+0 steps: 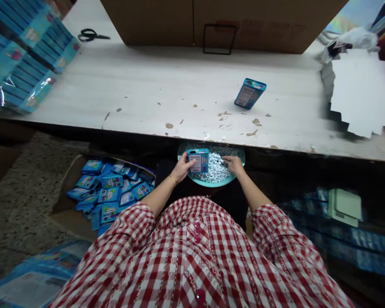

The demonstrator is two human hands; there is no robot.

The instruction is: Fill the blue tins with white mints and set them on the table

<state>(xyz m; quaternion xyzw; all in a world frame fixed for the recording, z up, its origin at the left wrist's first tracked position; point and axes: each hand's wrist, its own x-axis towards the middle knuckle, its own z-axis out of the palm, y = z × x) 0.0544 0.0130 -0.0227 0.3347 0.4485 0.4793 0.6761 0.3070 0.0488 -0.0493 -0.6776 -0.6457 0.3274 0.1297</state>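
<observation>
The left hand (180,168) grips a small blue box (199,161) by its left side, thumb across the printed face, holding it over a turquoise basin (216,184). The box looks light and fairly stiff, likely thin-walled and a little slick — best held by its narrow edges, without squeezing the face. The right hand (235,165), across the basin from the box, has its fingers curled at the small white pieces (216,169); whether it pinches any, I cannot tell. Farther off, 1 similar box (249,93) stands on the table (147,94), beyond both hands.
</observation>
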